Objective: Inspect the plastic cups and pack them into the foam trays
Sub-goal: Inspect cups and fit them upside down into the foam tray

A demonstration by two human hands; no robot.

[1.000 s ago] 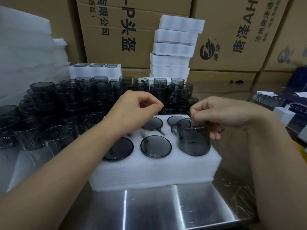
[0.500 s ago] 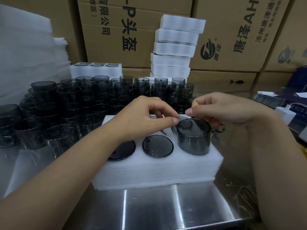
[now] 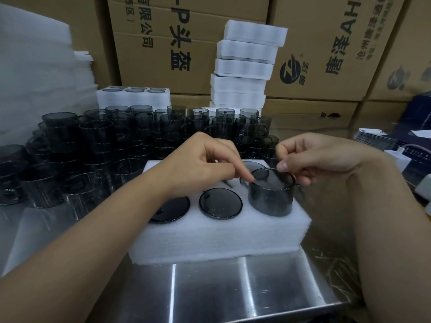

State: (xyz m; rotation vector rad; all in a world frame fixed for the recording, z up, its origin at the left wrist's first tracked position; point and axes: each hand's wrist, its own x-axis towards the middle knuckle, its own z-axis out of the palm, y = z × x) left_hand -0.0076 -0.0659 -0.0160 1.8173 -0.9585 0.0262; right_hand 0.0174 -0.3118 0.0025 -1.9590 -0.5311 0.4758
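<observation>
Head view: right hand [image 3: 326, 159] pinches the smoky plastic cup [image 3: 270, 199] at its 1 o'clock rim. Left hand [image 3: 205, 164], fingers curled, touches the rim at 9 o'clock, grip unclear. The cup stands in the foam tray [image 3: 221, 238] at its 3 o'clock pocket.

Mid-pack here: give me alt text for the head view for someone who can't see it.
The left hand and right hand grip the rim of a smoky grey cup standing tall at the front right of a white foam tray, whose other cups sit sunk flush. Behind are loose cups, stacked foam trays and cardboard boxes.
</observation>
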